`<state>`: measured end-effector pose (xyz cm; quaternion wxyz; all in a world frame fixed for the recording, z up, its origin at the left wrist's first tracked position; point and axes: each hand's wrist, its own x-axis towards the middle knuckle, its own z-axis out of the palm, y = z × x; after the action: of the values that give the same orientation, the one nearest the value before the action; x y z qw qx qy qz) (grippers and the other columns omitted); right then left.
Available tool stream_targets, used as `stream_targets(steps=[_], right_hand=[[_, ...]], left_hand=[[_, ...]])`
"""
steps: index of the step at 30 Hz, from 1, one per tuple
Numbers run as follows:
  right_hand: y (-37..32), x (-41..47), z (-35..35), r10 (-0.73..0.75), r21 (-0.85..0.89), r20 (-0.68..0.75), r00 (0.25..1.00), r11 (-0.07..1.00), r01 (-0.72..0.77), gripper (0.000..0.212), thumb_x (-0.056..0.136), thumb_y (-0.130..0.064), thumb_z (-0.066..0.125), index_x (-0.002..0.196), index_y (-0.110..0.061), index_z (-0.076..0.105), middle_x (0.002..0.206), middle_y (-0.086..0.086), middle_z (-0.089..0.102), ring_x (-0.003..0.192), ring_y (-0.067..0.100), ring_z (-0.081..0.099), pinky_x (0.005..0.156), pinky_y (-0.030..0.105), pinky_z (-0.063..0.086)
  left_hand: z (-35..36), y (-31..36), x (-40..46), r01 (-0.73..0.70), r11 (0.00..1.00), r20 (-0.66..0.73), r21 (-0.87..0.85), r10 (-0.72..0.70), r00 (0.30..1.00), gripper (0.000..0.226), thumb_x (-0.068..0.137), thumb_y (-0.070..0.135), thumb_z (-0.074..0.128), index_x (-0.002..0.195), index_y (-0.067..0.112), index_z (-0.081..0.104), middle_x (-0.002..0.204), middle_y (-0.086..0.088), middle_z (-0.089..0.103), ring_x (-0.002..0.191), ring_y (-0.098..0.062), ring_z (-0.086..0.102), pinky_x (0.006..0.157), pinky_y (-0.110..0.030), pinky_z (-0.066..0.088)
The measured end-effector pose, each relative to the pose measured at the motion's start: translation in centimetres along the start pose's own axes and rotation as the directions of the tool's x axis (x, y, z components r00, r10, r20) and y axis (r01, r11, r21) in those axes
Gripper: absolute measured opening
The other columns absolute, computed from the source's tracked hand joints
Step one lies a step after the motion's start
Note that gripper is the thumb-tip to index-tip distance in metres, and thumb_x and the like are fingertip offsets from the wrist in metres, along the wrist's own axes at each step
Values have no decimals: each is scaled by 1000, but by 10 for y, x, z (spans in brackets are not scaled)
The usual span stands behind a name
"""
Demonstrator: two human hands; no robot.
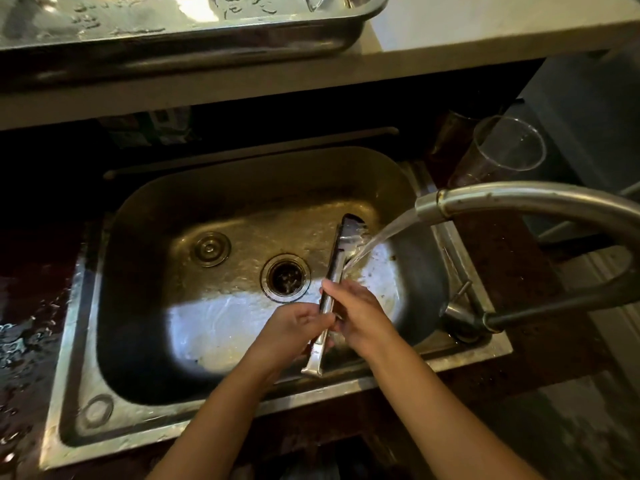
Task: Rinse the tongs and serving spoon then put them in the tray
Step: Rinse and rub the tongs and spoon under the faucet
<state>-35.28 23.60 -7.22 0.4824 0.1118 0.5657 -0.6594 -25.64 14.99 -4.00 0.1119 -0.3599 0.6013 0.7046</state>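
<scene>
Metal tongs [335, 268] with dark tips are held over the steel sink [145, 237], tips pointing away from me. Water from the curved faucet [519, 199] falls on the tips and upper arms of the tongs. My left hand [294, 323] grips the tongs near their hinged end. My right hand [356, 310] wraps around the middle of the tongs from the right. A wet steel tray [194, 39] sits on the raised white counter beyond the sink. No serving spoon is visible.
The sink has an open drain [286, 277] and a loose plug [210, 249] to its left. A clear plastic cup [502, 150] stands at the back right of the sink. The faucet lever [457, 299] sits on the right rim. The dark counter [20, 327] on the left is wet.
</scene>
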Motion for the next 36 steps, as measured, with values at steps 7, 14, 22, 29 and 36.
stream_targets(steps=[7,14,22,29,36], right_hand=[[-22,9,-14,18,-24,-96,995,1000,-20,62,68,-17,80,115,-30,41,103,5,62,89,20,63,65,29,51],[-42,20,-23,-114,-387,33,993,915,118,22,76,-24,74,90,-13,63,74,3,69,55,8,66,57,22,53],[-52,26,-19,-151,-533,22,988,835,139,39,80,-42,67,106,-16,53,98,7,69,68,12,69,61,26,55],[-56,35,-24,-373,-671,-77,925,705,229,34,82,-33,65,78,1,61,63,8,52,60,20,50,55,33,41],[-61,27,-27,-170,-428,-197,965,901,71,37,96,-43,33,92,-14,56,77,6,58,67,19,59,55,29,50]], left_hand=[[-9,-9,-17,83,994,54,-66,-80,995,19,87,18,58,82,7,73,73,-2,76,61,-11,69,60,-20,56],[-14,-2,-28,50,998,75,-32,-48,996,22,90,15,54,79,10,72,61,2,73,55,-9,66,53,-19,53],[-21,-3,-25,19,998,76,54,-23,997,21,87,19,58,75,14,75,76,-6,76,64,-14,70,60,-20,55],[-19,-16,-27,33,999,114,15,-35,993,14,86,13,60,83,13,74,79,-5,77,64,-16,71,56,-19,53],[-19,-27,-23,-29,992,-29,127,33,999,11,82,13,65,76,15,73,65,-4,73,57,-8,68,55,-20,52]])
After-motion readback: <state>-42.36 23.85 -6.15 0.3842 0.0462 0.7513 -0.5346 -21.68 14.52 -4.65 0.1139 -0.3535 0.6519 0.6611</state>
